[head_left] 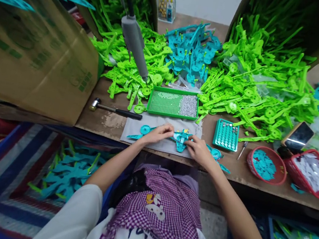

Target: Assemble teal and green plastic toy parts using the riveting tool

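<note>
A turquoise plastic part [181, 144] with long arms and round ends lies across the grey cloth [133, 128] in front of me. My left hand [161, 133] is at its left side, fingers pinched against the middle section. On the other side my right hand [197, 147] grips the same section with closed fingers. A small yellow piece shows at the middle of the part, between the hands. Just behind the cloth stands a green tray [163, 113] holding many small silvery pieces [189, 106].
A hammer [115, 110] lies left, under a hanging electric screwdriver [135, 46]. Right are a turquoise tray [225, 141], a screwdriver [243, 150], red baskets [281, 178] and a phone [298, 135]. Green parts [253, 90] and turquoise parts [191, 49] heap behind; a carton [36, 50] stands left.
</note>
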Action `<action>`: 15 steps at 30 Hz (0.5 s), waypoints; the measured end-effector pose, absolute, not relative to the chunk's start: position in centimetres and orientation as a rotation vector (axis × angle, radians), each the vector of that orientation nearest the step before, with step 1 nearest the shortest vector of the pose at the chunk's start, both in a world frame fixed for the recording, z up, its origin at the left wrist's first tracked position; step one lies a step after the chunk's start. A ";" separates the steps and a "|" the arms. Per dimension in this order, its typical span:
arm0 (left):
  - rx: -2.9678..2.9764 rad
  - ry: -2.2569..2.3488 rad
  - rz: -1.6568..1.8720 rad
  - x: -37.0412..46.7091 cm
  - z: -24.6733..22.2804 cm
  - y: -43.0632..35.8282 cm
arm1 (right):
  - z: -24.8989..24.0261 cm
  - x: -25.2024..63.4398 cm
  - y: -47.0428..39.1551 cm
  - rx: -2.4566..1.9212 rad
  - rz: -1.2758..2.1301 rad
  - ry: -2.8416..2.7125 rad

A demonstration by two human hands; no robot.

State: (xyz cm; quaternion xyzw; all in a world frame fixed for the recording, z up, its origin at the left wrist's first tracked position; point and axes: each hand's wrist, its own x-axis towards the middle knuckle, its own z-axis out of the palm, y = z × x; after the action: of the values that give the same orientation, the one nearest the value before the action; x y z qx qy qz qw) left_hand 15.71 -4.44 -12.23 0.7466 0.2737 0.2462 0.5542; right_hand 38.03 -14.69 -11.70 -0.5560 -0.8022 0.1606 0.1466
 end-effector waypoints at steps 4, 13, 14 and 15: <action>2.086 0.776 0.688 15.0 -10.1 -5.1 | -11.8 38.0 -14.7 -1.639 0.507 -2.145; 2.399 1.304 0.929 10.3 -10.6 -4.3 | -11.7 38.7 -14.8 -1.606 0.588 -2.137; 2.364 1.299 0.915 9.9 -11.1 -4.5 | -11.7 38.7 -14.9 -1.577 0.586 -2.166; 2.322 1.280 0.909 9.6 -11.6 -4.7 | -11.7 38.7 -15.1 -1.554 0.566 -2.191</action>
State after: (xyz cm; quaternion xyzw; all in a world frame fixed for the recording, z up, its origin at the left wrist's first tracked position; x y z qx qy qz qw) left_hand 9.59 -4.69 -11.58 0.8166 0.4501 0.3196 0.1686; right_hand 38.74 -15.09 -11.68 -0.5549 -0.7826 0.2020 0.1969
